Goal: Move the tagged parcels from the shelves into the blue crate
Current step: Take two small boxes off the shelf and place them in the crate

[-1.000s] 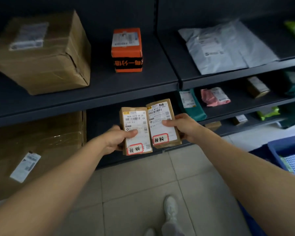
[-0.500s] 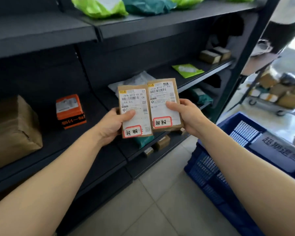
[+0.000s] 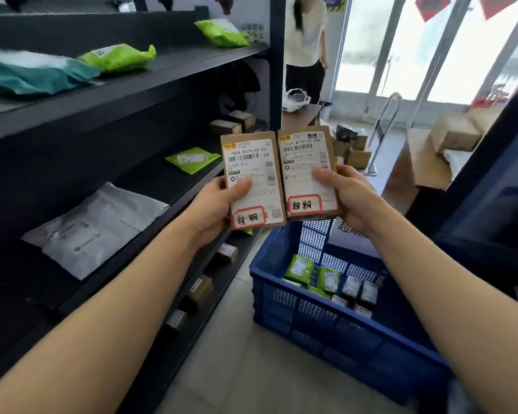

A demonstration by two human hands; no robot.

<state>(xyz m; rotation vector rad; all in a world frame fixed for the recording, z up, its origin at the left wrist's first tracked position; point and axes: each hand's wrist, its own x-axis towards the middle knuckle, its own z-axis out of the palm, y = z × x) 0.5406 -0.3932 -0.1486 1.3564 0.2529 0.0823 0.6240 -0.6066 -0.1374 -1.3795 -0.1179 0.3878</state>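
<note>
- The left hand (image 3: 214,206) holds the left parcel (image 3: 252,183), a flat brown cardboard box. The thumb is pressed on the white label, and the other fingers are hidden behind the box.
- The right hand (image 3: 346,195) holds the right parcel (image 3: 308,173) in the same way, with the thumb on the label face and the other fingers behind it.
- Both parcels are held up in the air, above the near left corner of the blue crate (image 3: 335,327). They are side by side and their inner long edges are touching or almost touching.
- The long axis of each parcel goes up and down, leaning a little to the left at the top. The label faces the camera, the barcode is at the upper end and the red-framed tag at the lower end.
- In the crate lie green pouches (image 3: 311,271) and small dark packets (image 3: 359,291).
- On the dark shelves (image 3: 126,82) at the left lie a grey mail bag (image 3: 96,228) and green bags (image 3: 117,56).
</note>
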